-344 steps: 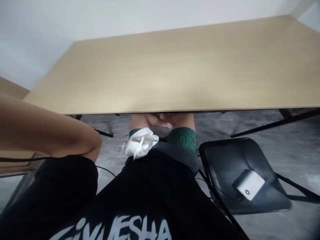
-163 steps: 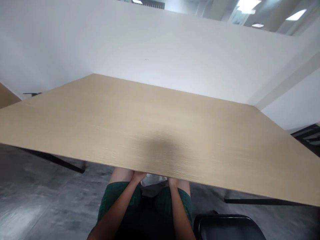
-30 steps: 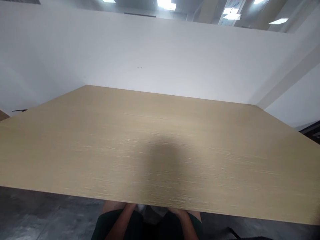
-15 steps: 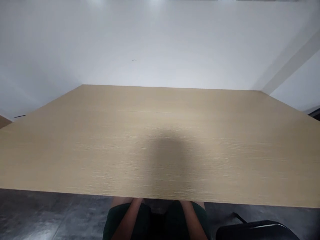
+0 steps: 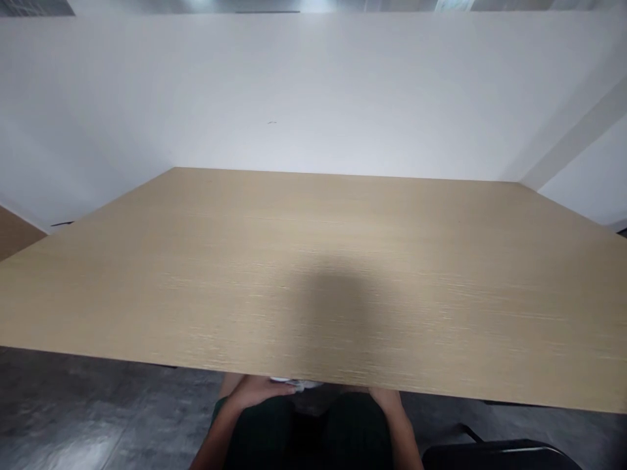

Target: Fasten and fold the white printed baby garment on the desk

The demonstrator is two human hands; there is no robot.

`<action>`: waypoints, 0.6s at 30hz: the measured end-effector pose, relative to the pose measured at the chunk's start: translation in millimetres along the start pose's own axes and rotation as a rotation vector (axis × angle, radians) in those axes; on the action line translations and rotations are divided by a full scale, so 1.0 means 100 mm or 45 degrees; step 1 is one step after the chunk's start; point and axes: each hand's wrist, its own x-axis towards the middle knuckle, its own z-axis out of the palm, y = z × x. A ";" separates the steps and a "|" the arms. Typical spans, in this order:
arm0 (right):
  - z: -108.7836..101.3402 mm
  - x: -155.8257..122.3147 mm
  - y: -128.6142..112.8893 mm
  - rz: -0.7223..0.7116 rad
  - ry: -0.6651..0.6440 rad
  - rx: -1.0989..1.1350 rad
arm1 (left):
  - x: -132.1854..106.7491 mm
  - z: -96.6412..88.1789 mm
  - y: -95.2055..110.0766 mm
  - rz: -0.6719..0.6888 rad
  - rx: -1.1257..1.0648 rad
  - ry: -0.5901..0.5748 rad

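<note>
Just below the table's near edge, my left hand [image 5: 258,390] comes out over my left thigh. It is closed on a small white, crumpled-looking thing [image 5: 304,385], which the tabletop partly covers, so its kind does not show. My right hand [image 5: 386,397] is at the same edge above my right thigh. Its fingers are hidden under the tabletop, and whether they hold anything cannot be seen.
A wide light wood tabletop [image 5: 196,261] with my head's shadow on it spans the view. Behind it stands a white wall [image 5: 313,85]. A black chair [image 5: 504,455] is at the lower right, on the grey floor [image 5: 98,405].
My left hand has come out from under the table edge with the white thing, which was hidden before. My right hand has shifted to the right. The view has tipped up slightly.
</note>
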 end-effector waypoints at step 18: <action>-1.50 -1.06 -1.56 -0.489 -0.408 0.102 | -1.50 -0.60 1.06 0.583 -0.611 0.011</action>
